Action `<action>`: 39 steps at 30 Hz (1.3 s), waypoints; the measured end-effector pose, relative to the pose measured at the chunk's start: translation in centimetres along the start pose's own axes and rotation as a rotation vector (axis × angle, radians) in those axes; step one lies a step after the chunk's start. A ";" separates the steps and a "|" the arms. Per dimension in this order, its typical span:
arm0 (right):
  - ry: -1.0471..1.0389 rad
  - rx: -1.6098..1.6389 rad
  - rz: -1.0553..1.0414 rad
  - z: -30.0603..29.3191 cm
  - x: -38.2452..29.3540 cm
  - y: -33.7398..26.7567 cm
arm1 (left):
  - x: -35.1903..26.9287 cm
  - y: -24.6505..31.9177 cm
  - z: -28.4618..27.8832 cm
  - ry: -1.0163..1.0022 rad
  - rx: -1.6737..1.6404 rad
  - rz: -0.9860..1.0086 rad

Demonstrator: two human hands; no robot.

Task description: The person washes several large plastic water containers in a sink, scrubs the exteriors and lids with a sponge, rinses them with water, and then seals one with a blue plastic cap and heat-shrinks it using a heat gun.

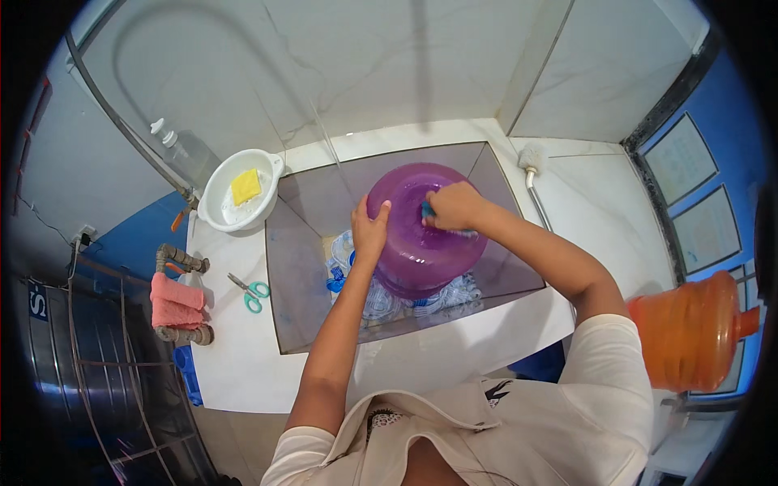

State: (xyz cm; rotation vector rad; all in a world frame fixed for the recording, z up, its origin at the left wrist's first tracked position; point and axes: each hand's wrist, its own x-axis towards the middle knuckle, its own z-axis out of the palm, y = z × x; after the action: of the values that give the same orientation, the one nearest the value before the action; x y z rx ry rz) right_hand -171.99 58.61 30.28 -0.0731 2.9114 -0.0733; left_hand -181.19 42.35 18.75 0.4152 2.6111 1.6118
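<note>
A large purple plastic water jug stands bottom up in the tiled sink basin. My left hand is laid against the jug's left side, thumb and fingers spread on the rim. My right hand grips a blue scrubbing pad or brush and presses it into the hollow of the jug's base; the fingers partly hide it. Beneath the jug lie wet white and blue mesh cloths or nets with blue plastic pieces. A thin stream of water falls behind the jug.
On the left counter are a white basin with a yellow sponge, a clear pump bottle and green-handled scissors. A pink cloth hangs on pipes. To the right are a long-handled brush and an orange water jug.
</note>
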 end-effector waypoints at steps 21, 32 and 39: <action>0.539 -0.092 -0.104 2.9 20.6 7.3 | -0.5 1.0 -2.7 -0.190 0.129 0.018; -0.482 0.711 -0.389 -5.2 21.9 -3.6 | 0.6 0.8 -3.6 -0.133 0.321 0.139; -0.713 0.868 -0.275 -7.8 20.2 -4.0 | 6.3 -0.3 -5.4 -0.570 0.477 0.121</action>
State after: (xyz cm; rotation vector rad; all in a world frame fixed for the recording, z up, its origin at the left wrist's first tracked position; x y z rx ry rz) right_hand -193.27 53.89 33.50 -0.2774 1.9396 -1.0807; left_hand -188.23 39.08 21.60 0.9103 2.4994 0.7053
